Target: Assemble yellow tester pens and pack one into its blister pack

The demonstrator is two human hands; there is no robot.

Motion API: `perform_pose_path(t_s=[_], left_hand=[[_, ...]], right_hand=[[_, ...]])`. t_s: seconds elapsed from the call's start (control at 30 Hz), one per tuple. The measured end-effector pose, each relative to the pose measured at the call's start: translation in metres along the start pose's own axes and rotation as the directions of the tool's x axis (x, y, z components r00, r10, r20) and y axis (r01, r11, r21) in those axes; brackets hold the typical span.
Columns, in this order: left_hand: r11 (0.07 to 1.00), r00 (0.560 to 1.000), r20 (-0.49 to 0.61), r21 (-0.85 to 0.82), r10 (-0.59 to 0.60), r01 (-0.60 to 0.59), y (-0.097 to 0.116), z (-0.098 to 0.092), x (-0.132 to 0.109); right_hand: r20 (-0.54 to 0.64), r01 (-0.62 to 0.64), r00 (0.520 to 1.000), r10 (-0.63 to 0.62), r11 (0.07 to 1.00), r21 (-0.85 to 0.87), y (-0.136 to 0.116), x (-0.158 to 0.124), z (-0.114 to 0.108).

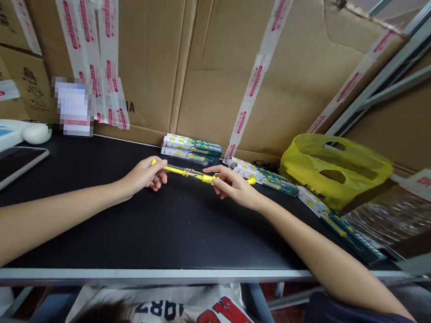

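A slim yellow tool with a clear middle section (178, 170) is held level above the black table, its exact kind unclear. My left hand (148, 174) pinches its left end between thumb and curled fingers. My right hand (234, 186) grips the thicker yellow part on the right with thumb and fingers, and a yellow tip sticks out past that hand. Just behind the tool lie stacked green and white boxes (192, 147), printed with a similar yellow tool. More such boxes (268, 179) lie behind my right hand.
Another printed box (340, 224) lies at the right, near a yellow plastic bag (333, 169) and clear-wrapped bottles (385, 217). A phone (8, 169) and a white device (3, 132) lie at the left. Large taped cardboard (214, 73) stands along the table's back.
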State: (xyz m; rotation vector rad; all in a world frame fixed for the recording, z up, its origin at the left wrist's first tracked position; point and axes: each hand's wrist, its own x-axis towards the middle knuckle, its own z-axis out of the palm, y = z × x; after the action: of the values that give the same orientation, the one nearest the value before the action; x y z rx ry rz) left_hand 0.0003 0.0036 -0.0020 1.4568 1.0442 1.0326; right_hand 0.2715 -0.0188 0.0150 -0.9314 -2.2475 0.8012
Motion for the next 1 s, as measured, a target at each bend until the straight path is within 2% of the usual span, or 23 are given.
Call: perform_pose_path(t_s=[0.7,1.0], left_hand=[[1.000,1.000,0.016,0.026,-0.003,0.003,0.0004,0.0007,-0.0003],[0.998,0.998,0.053,0.057,0.022,-0.025,-0.0037,-0.0010,0.0012]], right_hand=[[0.028,-0.021,0.999,0.021,0.999,-0.028,0.0036,-0.0003,0.0025],[0.051,-0.037,0.998,0.042,0.995,-0.092,0.0047,0.0004,0.0051]])
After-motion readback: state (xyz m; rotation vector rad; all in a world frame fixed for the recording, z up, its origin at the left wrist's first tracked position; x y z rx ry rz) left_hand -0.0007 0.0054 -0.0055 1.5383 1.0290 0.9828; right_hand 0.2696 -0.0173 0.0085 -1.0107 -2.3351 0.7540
